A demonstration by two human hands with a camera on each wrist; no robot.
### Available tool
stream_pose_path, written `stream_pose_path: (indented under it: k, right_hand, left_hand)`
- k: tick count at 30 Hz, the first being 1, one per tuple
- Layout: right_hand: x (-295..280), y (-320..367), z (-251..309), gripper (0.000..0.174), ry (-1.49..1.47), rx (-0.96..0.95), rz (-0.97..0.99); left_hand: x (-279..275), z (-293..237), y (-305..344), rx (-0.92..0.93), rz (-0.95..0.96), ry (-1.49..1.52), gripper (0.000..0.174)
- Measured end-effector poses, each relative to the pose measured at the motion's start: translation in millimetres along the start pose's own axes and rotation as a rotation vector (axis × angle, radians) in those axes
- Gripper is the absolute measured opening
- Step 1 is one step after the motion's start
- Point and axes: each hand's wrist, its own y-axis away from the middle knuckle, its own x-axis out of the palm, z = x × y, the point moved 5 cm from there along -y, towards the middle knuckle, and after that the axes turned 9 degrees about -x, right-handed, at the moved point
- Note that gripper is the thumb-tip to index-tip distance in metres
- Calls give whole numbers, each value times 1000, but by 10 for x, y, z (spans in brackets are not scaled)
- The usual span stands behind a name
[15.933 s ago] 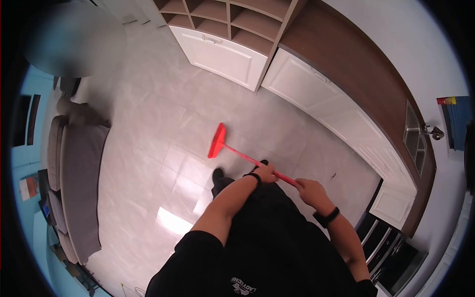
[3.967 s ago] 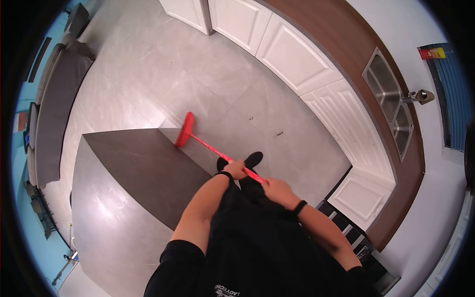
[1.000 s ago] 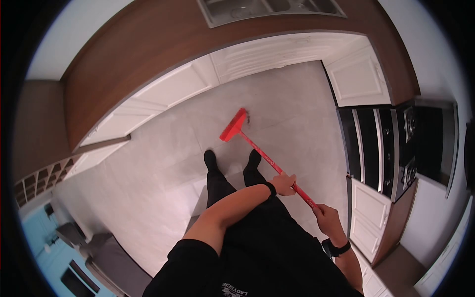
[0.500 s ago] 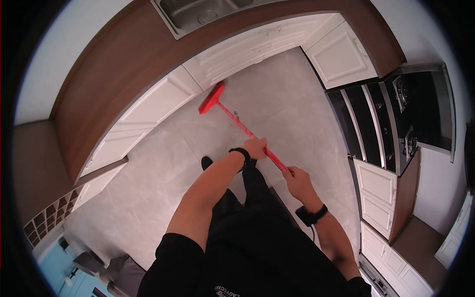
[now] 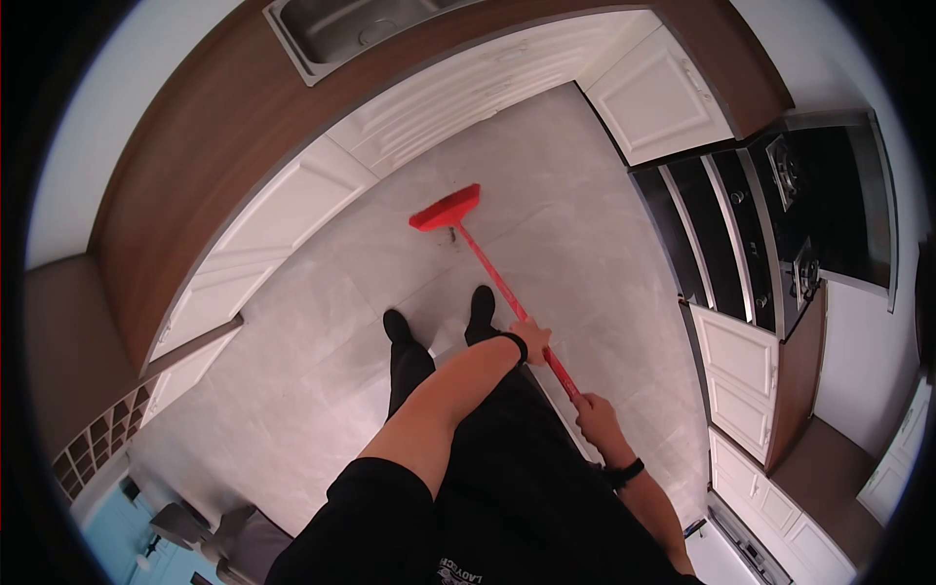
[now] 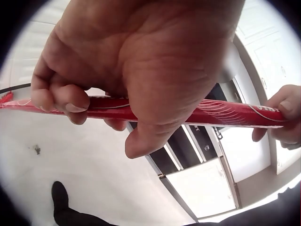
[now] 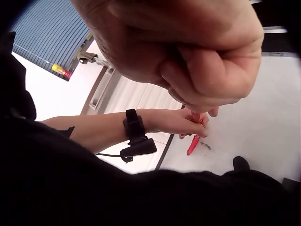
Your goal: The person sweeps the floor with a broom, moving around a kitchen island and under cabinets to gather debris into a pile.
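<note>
My left hand [image 5: 531, 341] grips the red handle [image 5: 492, 273] of a broom partway down. In the left wrist view, that hand's fingers and thumb [image 6: 141, 141] wrap about the handle. Close to the handle's top end, my right hand [image 5: 600, 424] holds it, fingers curled tight in the right wrist view. The red broom head [image 5: 447, 208] is at the floor ahead of my feet, tilted across the view. Right beside its near edge lies a small dark clump of debris [image 5: 452, 235], which also shows in the left wrist view [image 6: 36, 149].
White base cabinets [image 5: 292, 205] under a brown countertop [image 5: 166, 214] with a steel sink [image 5: 351, 29] curve along the far side. A black oven and stove [image 5: 721, 224] stand to the right. My feet [image 5: 397, 327] are on the grey tiled floor [image 5: 292, 361]. A grey sofa [image 5: 255, 546] is at lower left.
I have turned from the sofa side toward the sink cabinets. Over the last half second the broom head has drawn back from the cabinet base toward the debris, both hands moving nearer my body.
</note>
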Motion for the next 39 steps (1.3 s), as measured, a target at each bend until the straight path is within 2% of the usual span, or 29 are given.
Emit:
stream_pose_path:
  k: [2, 7, 11, 13, 18, 20, 21, 23, 29, 32, 36, 39]
  right_hand:
    - [14, 182, -117, 35, -43, 71, 40]
    - [-262, 700, 253, 32, -162, 132, 37]
    - [-472, 854, 560, 31, -229, 144, 15]
    - [-515, 804, 741, 32, -230, 59, 44]
    - [-203, 446, 1091, 32, -143, -56, 66]
    - [-4, 294, 1299, 33, -30, -254, 44]
    - [97, 237, 1382, 33, -29, -254, 47]
    - [283, 137, 1644, 34, 65, -420, 34]
    - [878, -328, 2008, 37, 283, -482, 175]
    - [1019, -504, 2056, 40, 355, -508, 168]
    - [754, -482, 1702, 42, 439, -434, 178]
    - [373, -357, 1244, 42, 484, -306, 168]
  left_hand:
    - [92, -169, 101, 41, 23, -18, 58]
    - [168, -434, 376, 210, 58, 0, 53]
    - [5, -494, 635, 208, -4, 46, 51]
    - [-140, -383, 738, 106, -66, 89, 47]
    - [-435, 222, 949, 32, -195, 58, 51]
    - [-416, 546, 1013, -13, -228, 70, 53]
    - [-392, 736, 1034, -59, -268, 83, 53]
    - [-415, 1053, 1174, -116, -284, 136, 53]
    - [-246, 1832, 1502, -232, -319, 373, 50]
    - [122, 2185, 1171, -222, -321, 421, 52]
    - [138, 1708, 936, -198, -272, 399, 55]
    - [108, 1068, 761, -153, -282, 331, 57]
